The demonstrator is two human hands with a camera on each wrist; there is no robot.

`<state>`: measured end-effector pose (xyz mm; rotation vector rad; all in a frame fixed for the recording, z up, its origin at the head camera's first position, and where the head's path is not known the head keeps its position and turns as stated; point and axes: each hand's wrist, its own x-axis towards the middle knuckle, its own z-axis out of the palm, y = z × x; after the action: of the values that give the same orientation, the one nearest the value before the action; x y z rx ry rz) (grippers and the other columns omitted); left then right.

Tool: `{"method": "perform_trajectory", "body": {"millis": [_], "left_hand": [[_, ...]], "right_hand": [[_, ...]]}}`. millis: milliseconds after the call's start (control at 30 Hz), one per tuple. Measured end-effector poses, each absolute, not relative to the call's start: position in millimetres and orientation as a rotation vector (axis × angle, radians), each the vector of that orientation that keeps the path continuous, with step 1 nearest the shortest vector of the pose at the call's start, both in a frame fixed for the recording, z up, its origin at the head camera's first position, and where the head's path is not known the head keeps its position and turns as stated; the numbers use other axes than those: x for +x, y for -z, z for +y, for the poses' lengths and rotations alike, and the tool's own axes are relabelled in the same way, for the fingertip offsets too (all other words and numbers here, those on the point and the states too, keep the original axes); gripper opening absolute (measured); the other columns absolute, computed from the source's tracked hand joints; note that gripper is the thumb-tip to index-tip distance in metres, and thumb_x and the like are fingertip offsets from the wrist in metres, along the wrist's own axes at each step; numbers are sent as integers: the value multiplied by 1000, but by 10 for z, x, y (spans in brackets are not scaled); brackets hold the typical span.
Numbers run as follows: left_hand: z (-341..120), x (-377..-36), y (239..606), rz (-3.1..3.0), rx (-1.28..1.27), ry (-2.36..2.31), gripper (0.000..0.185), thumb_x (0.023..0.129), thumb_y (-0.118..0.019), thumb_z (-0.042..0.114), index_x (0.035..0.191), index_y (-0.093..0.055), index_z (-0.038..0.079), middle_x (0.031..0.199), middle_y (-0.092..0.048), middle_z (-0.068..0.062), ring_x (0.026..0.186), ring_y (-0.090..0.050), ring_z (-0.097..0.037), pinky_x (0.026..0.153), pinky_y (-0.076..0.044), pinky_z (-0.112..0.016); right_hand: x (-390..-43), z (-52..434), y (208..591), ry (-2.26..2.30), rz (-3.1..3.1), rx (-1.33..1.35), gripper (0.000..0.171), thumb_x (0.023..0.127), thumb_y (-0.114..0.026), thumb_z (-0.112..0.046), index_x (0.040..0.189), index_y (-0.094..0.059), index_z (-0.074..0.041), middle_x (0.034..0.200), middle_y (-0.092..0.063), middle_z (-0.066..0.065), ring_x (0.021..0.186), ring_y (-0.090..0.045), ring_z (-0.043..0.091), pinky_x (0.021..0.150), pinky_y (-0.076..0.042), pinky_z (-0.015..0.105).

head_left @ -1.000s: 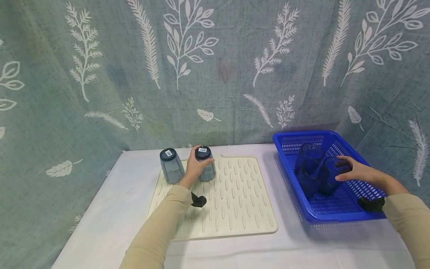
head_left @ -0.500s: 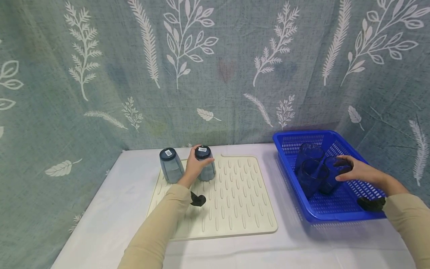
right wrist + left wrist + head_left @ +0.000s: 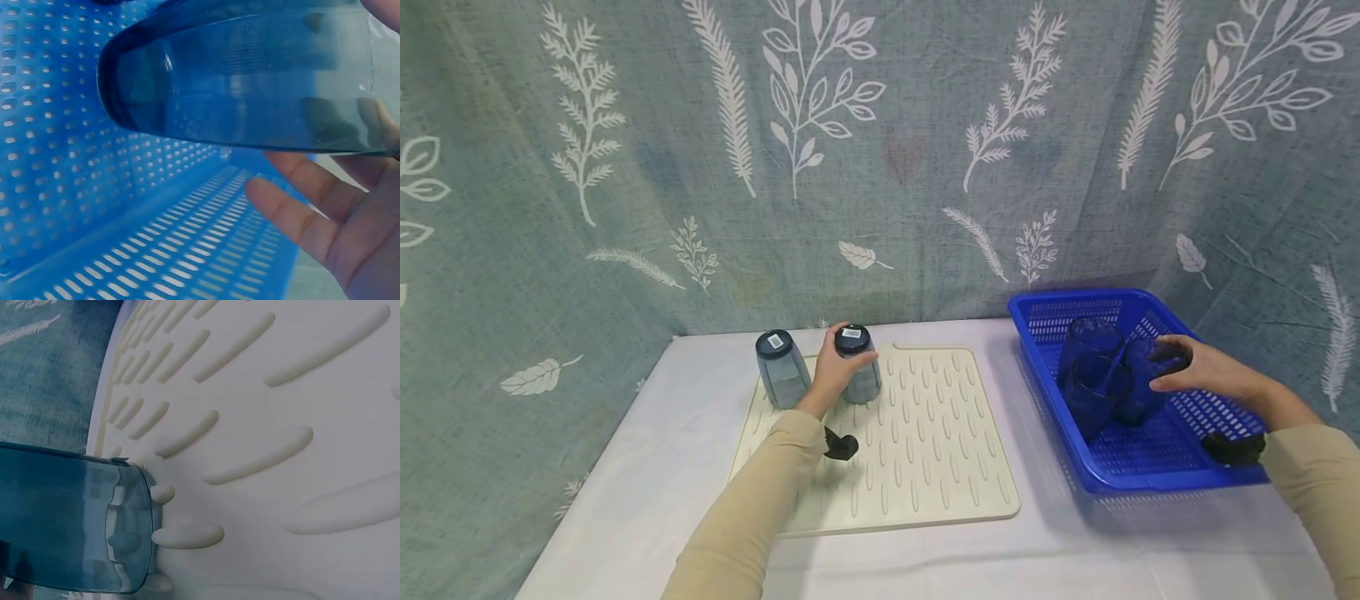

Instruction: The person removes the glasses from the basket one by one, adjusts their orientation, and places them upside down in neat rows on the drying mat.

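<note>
Head view: an upturned glass (image 3: 859, 364) on the drying mat (image 3: 925, 442) is gripped by the left hand (image 3: 831, 375); a blue tumbler (image 3: 1142, 379) in the basket (image 3: 1150, 467) is held by the right hand (image 3: 1198, 377).

No readable text anywhere I look.

Each of the two upturned glasses on my drying mat (image 3: 925, 450) carries a small white sticker on its base, one on the left glass (image 3: 777, 341) and one on the glass under my left hand (image 3: 852, 333), but the print on both is too small to make out.
</note>
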<state>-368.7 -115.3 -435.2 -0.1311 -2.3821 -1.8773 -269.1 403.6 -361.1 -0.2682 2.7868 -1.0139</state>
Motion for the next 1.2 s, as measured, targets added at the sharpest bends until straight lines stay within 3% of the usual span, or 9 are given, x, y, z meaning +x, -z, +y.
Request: {"method": "perform_trajectory", "body": {"millis": [100, 233, 700, 933, 1200], "left_hand": [[-1153, -3681, 4344, -2405, -122, 1859, 78, 77, -74, 19, 140, -29, 13, 140, -35, -17, 127, -37, -31, 102, -36, -45], [-1157, -3680, 4331, -2430, -117, 1829, 77, 78, -74, 21, 140, -28, 14, 139, -36, -17, 127, -38, -31, 102, -35, -45], [-1178, -3685, 4358, -2431, -123, 1805, 81, 76, -76, 26, 140, -27, 17, 141, -35, -14, 129, -35, -29, 104, -33, -45], [-1213, -3665, 4334, -2352, -197, 1862, 85, 75, -76, 23, 142, -25, 10, 144, -32, -11, 133, -30, -24, 108, -28, -38], [-1269, -3614, 4184, -2397, -280, 1805, 85, 77, -74, 22, 143, -22, 13, 142, -32, -12, 133, -26, -28, 107, -28, -45]], "right_hand": [[-2687, 4029, 3546, 970, 2806, -259, 82, 82, -67, -24, 136, -18, 14, 125, -43, 33, 99, -57, 22, 74, -48, 25], [-2666, 4005, 3445, 911, 2834, -247, 84, 82, -67, -27, 136, -17, 15, 126, -41, 34, 108, -49, 44, 80, -48, 42], [-2607, 3995, 3150, 802, 2883, -206, 83, 86, -62, -32, 138, -15, 14, 127, -39, 37, 112, -42, 50, 83, -43, 56], [-2585, 4011, 3032, 781, 2920, -188, 84, 87, -59, -35, 139, -14, 13, 129, -36, 36, 113, -38, 51, 82, -39, 61], [-2626, 3958, 2888, 686, 2993, -24, 92, 86, -56, -48, 139, -11, 14, 130, -27, 39, 112, -34, 53, 83, -35, 65]]}}
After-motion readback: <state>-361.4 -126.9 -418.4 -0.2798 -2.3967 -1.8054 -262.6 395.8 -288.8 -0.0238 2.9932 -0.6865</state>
